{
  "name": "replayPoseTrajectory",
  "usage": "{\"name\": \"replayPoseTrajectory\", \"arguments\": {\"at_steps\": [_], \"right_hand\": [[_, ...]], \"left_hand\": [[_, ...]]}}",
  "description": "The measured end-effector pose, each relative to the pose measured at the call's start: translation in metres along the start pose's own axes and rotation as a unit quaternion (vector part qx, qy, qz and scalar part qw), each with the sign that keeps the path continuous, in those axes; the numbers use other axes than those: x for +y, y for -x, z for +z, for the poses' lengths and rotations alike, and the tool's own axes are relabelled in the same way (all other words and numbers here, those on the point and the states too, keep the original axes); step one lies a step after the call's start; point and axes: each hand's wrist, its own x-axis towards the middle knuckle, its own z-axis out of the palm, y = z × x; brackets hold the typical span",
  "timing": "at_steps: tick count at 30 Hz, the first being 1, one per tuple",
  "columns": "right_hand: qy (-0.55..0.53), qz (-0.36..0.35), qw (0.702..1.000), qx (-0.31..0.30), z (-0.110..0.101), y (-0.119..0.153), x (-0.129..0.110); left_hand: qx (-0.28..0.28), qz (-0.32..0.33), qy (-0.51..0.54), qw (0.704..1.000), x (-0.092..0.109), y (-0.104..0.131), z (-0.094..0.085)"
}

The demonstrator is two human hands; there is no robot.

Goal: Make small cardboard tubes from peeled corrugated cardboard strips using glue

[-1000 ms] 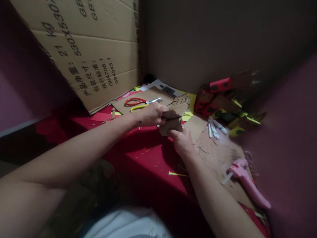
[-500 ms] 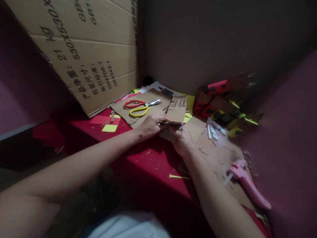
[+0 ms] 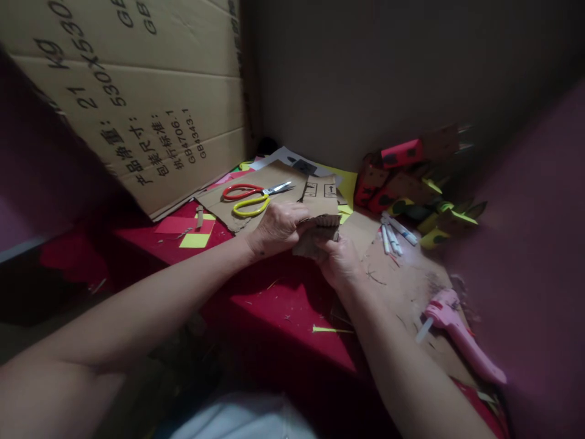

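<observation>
Cardboard piece, brown and corrugated, held in both hands over a red cloth: black symbols printed on the flat upper face, rough ridged flutes along the near edge, more card bent or layered below, cannot tell which. Left hand around the left side, fingers curled together and gripping, thumb placement unclear. Right hand at the lower front, thumb pressed against the card, other fingers largely hidden, cannot tell how closely set. Just beyond the left hand, metal-bladed scissors with smooth red and yellow loop handles, lying on a flat cardboard sheet. To the left, thin flat red paper and yellow paper. To the right, slim white markers loosely bunched, and a pink plastic glue gun with a translucent stick protruding. Behind the markers, spotted red and yellow cardboard models, heaped. At far left, a large creased carton, upright, contents impossible to tell.
</observation>
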Motion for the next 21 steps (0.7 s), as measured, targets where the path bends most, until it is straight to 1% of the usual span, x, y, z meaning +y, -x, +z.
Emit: {"name": "replayPoseTrajectory", "arguments": {"at_steps": [4,7,12,14,16,18,21], "right_hand": [[0.003,-0.009,1.000,-0.007,-0.004,-0.002,0.002],[0.001,-0.007,1.000,-0.013,-0.004,-0.002,0.002],[-0.001,0.002,1.000,-0.016,0.000,0.002,0.000],[0.002,0.005,1.000,-0.018,0.001,0.003,0.000],[0.007,0.002,1.000,-0.019,0.001,0.003,0.000],[0.012,-0.005,1.000,-0.021,0.000,0.003,0.000],[0.023,-0.006,0.999,-0.029,0.000,0.003,0.002]], "left_hand": [[-0.004,-0.014,0.011,1.000,0.000,-0.004,-0.005],[-0.023,-0.007,0.033,0.999,-0.003,-0.007,-0.008],[-0.065,-0.013,0.138,0.988,-0.005,-0.005,-0.010],[-0.082,-0.004,0.155,0.985,-0.004,-0.003,-0.011],[-0.088,0.012,0.119,0.989,-0.003,-0.003,-0.011],[-0.089,0.032,0.046,0.994,-0.003,-0.002,-0.011],[-0.113,0.077,-0.061,0.989,-0.002,-0.003,-0.011]]}}
